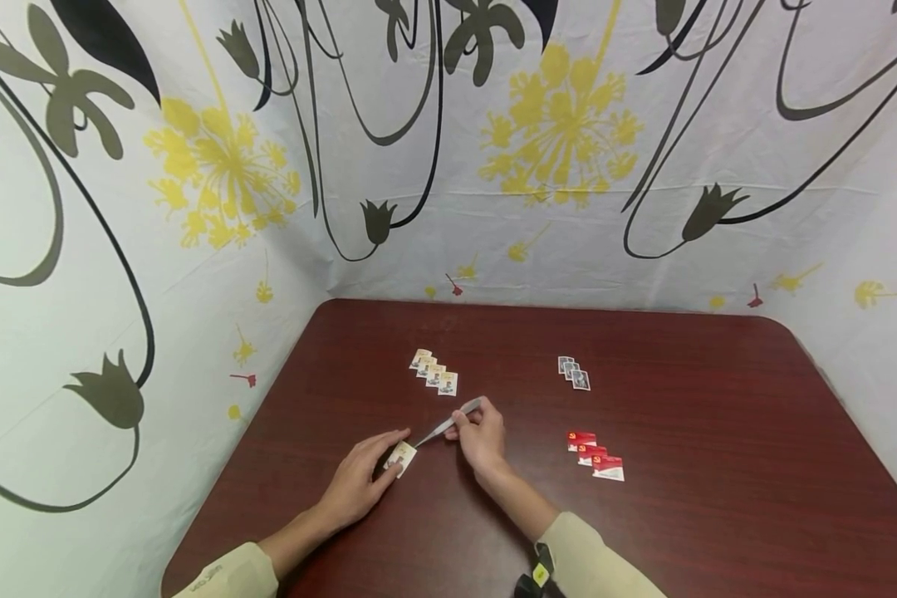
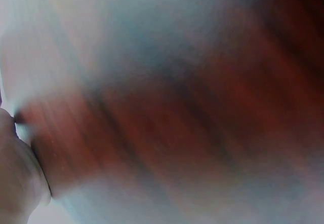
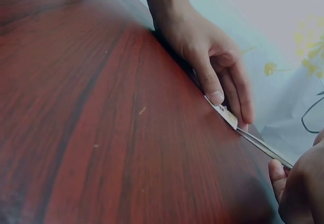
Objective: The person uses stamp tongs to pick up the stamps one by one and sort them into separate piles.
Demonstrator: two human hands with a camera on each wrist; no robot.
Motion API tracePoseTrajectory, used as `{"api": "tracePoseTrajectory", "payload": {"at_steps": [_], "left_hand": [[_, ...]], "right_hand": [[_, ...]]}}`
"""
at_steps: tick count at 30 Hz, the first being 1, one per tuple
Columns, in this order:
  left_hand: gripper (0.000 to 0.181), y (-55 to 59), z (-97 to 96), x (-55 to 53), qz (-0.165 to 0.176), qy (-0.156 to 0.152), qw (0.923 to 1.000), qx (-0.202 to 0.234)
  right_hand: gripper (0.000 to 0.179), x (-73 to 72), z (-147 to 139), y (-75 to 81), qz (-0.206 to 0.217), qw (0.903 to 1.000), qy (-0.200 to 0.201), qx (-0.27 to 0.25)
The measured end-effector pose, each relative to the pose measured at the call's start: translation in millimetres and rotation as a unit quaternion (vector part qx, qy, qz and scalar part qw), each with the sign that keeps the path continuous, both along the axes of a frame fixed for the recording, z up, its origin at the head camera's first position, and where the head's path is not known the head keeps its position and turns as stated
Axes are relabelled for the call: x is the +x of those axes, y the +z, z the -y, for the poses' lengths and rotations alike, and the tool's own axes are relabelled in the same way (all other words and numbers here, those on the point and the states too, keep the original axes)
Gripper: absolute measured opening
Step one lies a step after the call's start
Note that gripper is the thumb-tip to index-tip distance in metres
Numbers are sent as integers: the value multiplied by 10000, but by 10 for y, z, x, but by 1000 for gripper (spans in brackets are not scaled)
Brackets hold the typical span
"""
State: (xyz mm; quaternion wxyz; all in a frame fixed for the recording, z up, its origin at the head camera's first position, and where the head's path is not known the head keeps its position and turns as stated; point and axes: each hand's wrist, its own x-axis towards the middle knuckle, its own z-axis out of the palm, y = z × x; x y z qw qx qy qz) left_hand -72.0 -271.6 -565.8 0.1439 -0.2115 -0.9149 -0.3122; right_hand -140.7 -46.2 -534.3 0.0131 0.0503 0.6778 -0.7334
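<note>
My left hand (image 1: 359, 477) rests low over the table and holds a small cream stamp (image 1: 401, 457) between thumb and fingers. Part of the stamp is hidden under them. In the right wrist view, the left thumb (image 3: 216, 97) lies on the stamp (image 3: 226, 114), with the other fingers behind it. My right hand (image 1: 480, 436) grips metal tweezers (image 1: 443, 428), whose tips meet the stamp's corner. Those tweezers (image 3: 260, 145) show in the right wrist view too. The left wrist view is blurred and shows only a bit of the hand at its left edge.
Behind the hands lies an overlapping row of several cream stamps (image 1: 434, 373). Several grey stamps (image 1: 572, 373) overlap farther right, with three red-and-white ones (image 1: 595, 456) nearer. The dark red-brown table (image 1: 718, 415) meets a flower-patterned cloth (image 1: 433, 232) at its back and sides.
</note>
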Motion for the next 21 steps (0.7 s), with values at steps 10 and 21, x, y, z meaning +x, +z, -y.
{"api": "tracePoseTrajectory", "payload": {"at_steps": [10, 21], "left_hand": [[55, -21, 1, -2, -109, 37, 9999, -55], [54, 2, 0, -2, 3, 21, 10000, -17]], "right_hand": [[9, 93, -51, -11, 77, 9996, 102, -261], [9, 160, -95, -19, 71, 9973, 164, -707]]}}
